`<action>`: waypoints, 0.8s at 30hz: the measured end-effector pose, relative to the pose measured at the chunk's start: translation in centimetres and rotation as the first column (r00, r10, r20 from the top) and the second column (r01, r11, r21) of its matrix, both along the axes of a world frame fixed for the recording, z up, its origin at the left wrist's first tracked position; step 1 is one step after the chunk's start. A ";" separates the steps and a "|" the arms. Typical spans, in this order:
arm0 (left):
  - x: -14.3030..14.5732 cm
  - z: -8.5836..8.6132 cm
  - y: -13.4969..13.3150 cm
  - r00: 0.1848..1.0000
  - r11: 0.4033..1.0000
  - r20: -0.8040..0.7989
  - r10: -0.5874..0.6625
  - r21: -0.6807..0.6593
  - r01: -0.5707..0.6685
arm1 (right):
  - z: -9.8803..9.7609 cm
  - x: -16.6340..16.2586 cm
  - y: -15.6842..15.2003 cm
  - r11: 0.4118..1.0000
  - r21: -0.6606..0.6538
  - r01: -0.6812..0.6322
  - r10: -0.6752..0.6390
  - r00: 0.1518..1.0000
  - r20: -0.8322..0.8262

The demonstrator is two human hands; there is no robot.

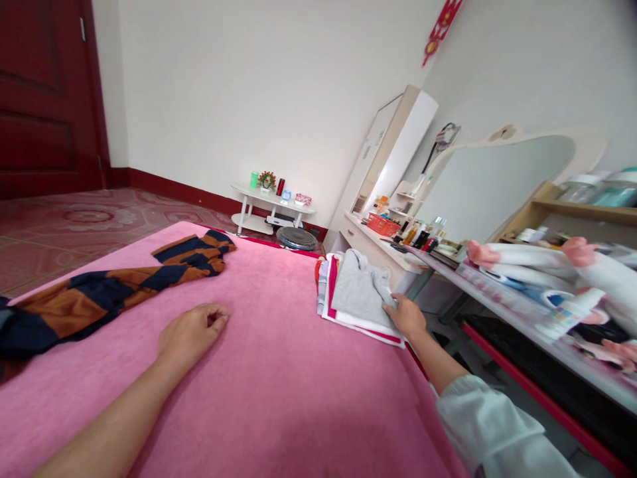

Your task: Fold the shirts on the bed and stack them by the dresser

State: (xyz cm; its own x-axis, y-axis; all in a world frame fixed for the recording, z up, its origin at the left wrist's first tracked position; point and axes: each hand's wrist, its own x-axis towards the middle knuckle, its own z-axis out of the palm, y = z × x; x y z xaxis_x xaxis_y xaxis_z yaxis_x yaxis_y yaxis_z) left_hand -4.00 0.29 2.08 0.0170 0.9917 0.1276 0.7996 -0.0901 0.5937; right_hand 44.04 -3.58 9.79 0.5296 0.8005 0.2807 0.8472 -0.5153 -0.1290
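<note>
My right hand (409, 318) pinches the right edge of a folded grey garment (359, 290), which lies on top of a small stack of folded clothes (369, 325). White, crimson and pale layers show beneath the grey cloth. My left hand (192, 333) rests on the pink bed cover (279, 378) with its fingers curled in and nothing visible in them. To the left of it lies an orange-brown and navy striped garment (107, 292), stretched loosely over the cover and cut off by the frame's left edge.
Along the right side stands a dressing table (383, 245) with a mirror (502, 179), bottles and a red basket (382, 224). A cluttered shelf (527, 299) juts in nearer to me. Beyond the bed are a low white table (273, 198) and a dark round appliance (297, 238).
</note>
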 end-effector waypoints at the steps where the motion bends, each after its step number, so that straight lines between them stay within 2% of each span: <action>1: 0.0 0.0 0.0 1.000 1.000 0.000 -0.003 -0.004 0.003 | 0.4 0.0 0.0 0.999 0.026 -0.030 0.030 0.999 0.021; 4: -0.1 -0.2 0.0 1.000 1.000 -0.002 -0.017 -0.006 0.017 | 1.9 0.9 -0.1 0.975 0.209 -0.071 0.066 0.997 0.031; 7: -0.1 -0.3 0.1 0.999 1.000 -0.010 -0.030 0.007 0.030 | 2.6 2.7 -0.5 0.932 0.361 -0.024 0.034 0.999 -0.019; 8: -0.1 -0.3 0.2 0.999 0.999 -0.013 -0.032 0.010 0.032 | 2.4 3.3 -0.7 0.935 0.355 0.005 0.011 0.999 -0.043; 10: -0.1 -0.3 0.2 0.999 0.999 -0.018 -0.030 0.011 0.030 | 1.4 4.3 -1.3 0.971 0.237 0.027 -0.010 0.997 -0.076; 12: -0.1 -0.3 0.2 1.000 1.000 -0.024 -0.019 0.007 0.019 | 0.0 4.8 -1.9 0.997 0.078 -0.003 0.010 0.996 -0.094; 14: -0.1 -0.3 0.2 1.000 1.000 -0.026 -0.013 0.003 0.013 | -0.9 4.6 -2.0 1.000 0.007 -0.025 0.025 0.996 -0.084; 17: 0.0 -0.3 0.2 1.000 1.000 -0.020 -0.019 0.003 0.019 | -0.6 3.0 -1.0 0.991 0.127 -0.031 0.027 0.999 0.027; 19: 0.0 -0.2 0.2 1.000 1.000 -0.023 -0.018 -0.001 0.018 | 0.4 1.2 0.6 0.976 0.182 -0.119 0.110 0.992 0.060; 22: 0.0 -0.1 0.1 0.999 1.000 -0.033 -0.005 -0.013 0.005 | 1.5 -1.4 4.2 0.958 0.116 -0.263 0.270 0.962 -0.041; 24: 0.1 -0.1 0.1 0.999 1.000 -0.035 -0.002 -0.014 0.001 | 1.8 -2.6 6.9 0.949 0.072 -0.307 0.313 0.944 -0.104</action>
State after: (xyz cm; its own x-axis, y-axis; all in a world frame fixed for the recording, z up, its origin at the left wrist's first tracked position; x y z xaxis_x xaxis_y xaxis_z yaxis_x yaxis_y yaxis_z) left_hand -3.94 0.36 2.02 0.0229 0.9934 0.1127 0.8198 -0.0832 0.5666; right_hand 41.45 3.32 11.57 0.2880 0.9155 0.2810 0.9424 -0.2189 -0.2528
